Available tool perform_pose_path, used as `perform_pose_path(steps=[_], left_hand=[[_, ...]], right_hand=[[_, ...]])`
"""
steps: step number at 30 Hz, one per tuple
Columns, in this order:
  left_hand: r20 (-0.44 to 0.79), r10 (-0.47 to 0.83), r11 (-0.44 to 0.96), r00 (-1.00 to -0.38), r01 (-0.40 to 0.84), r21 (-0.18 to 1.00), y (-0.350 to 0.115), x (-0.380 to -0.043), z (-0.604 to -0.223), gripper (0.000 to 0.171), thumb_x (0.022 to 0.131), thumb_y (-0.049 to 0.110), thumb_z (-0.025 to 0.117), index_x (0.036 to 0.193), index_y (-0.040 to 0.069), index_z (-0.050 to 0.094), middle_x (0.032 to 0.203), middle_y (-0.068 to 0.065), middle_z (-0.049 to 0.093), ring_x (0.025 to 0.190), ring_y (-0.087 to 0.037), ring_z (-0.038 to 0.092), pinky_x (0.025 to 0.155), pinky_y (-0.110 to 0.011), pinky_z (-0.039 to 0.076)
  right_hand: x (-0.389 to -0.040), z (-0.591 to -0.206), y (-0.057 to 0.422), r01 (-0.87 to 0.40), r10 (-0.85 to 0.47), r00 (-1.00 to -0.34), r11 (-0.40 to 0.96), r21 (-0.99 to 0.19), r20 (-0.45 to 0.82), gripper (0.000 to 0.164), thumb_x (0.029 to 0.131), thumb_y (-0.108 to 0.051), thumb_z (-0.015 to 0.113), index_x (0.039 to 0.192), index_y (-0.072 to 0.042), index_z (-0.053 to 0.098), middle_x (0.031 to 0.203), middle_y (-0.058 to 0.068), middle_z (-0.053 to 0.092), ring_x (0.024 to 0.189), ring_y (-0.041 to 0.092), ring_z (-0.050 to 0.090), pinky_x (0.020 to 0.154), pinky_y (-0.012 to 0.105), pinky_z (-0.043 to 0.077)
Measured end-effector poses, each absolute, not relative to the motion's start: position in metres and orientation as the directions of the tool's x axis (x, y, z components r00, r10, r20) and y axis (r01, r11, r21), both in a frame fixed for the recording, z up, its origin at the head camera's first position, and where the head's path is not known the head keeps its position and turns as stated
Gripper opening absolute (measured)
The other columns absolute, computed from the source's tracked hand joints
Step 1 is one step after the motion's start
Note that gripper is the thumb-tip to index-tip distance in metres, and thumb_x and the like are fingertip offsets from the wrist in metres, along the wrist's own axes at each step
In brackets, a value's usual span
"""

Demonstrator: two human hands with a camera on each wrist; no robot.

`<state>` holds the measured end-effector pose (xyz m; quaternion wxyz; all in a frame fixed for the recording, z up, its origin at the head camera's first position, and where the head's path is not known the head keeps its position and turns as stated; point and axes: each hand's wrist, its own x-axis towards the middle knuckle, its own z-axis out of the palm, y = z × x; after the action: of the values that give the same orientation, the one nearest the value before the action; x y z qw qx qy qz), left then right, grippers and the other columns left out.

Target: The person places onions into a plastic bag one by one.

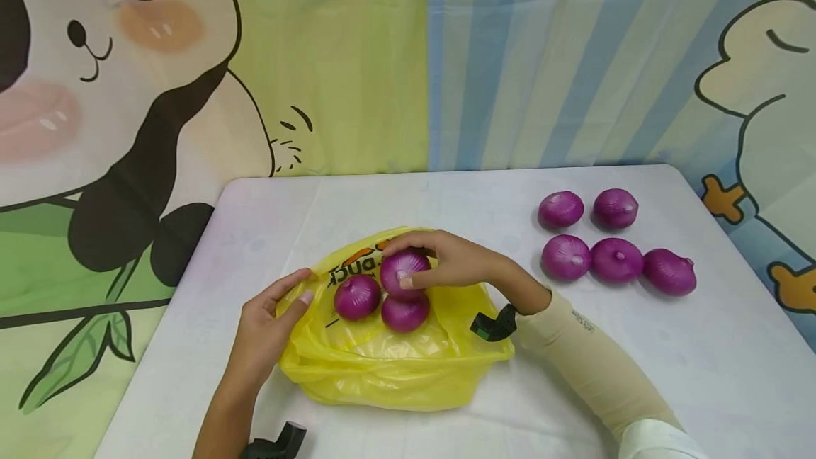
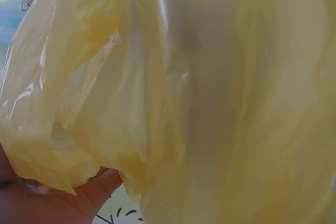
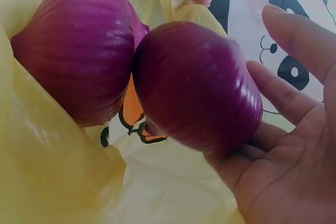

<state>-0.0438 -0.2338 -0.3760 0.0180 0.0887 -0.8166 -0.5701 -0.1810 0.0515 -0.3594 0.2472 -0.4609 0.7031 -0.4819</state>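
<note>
My left hand (image 1: 264, 328) pinches the left rim of a yellow plastic bag (image 1: 395, 384), thumb on the inner side. In the left wrist view the crumpled film fills most of the picture above that hand. Over the bag's mouth, my right hand (image 1: 455, 261) holds a red onion (image 3: 197, 87), thumb on the near side and fingers over the far side in the head view. Two more red onions, a left one (image 1: 357, 297) and a front one (image 1: 406, 313), lie in the bag close against it. Dark print (image 1: 353, 271) shows on the bag behind them.
Several red onions (image 1: 617, 261) sit in two loose rows at the right of the white table (image 1: 255, 232). A cartoon backdrop (image 1: 363, 62) hangs behind the table's far edge. Each wrist carries a small black device, one by the bag's right side (image 1: 494, 324).
</note>
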Motion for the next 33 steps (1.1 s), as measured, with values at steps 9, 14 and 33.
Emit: perform_pose_path(steps=[9,14,33], left_hand=[[-0.085,-0.164,0.348,-0.983,-0.139,0.927,-0.233,-0.044,-0.376,0.045,0.097,0.03,0.061,0.138,0.011,0.055,0.138,-0.002,0.054,0.135,-0.015,0.039,0.098,-0.01,0.035],[-0.096,-0.162,0.346,-0.982,-0.148,0.927,-0.233,-0.045,-0.376,0.045,0.097,0.03,0.061,0.138,0.01,0.055,0.138,-0.002,0.054,0.135,-0.015,0.04,0.099,-0.01,0.035],[-0.047,-0.141,0.323,-0.989,-0.091,0.942,-0.234,-0.045,-0.378,0.044,0.097,0.027,0.061,0.137,0.009,0.056,0.137,-0.002,0.055,0.134,-0.016,0.041,0.097,-0.01,0.038]], right_hand=[[-0.182,-0.361,0.056,-0.433,-0.89,-0.424,0.036,-0.901,0.169,0.043,0.094,-0.014,0.066,0.134,-0.003,0.056,0.135,0.011,0.055,0.129,0.016,0.046,0.11,0.047,0.034],[-0.182,-0.362,0.059,-0.428,-0.889,-0.414,0.003,-0.904,0.194,0.042,0.094,-0.01,0.065,0.133,0.002,0.054,0.135,0.017,0.054,0.131,0.019,0.045,0.111,0.048,0.032],[-0.184,-0.362,0.075,-0.416,-0.843,-0.489,0.002,-0.909,0.222,0.038,0.093,-0.002,0.064,0.129,0.003,0.057,0.13,0.016,0.059,0.126,0.027,0.051,0.109,0.039,0.036]])
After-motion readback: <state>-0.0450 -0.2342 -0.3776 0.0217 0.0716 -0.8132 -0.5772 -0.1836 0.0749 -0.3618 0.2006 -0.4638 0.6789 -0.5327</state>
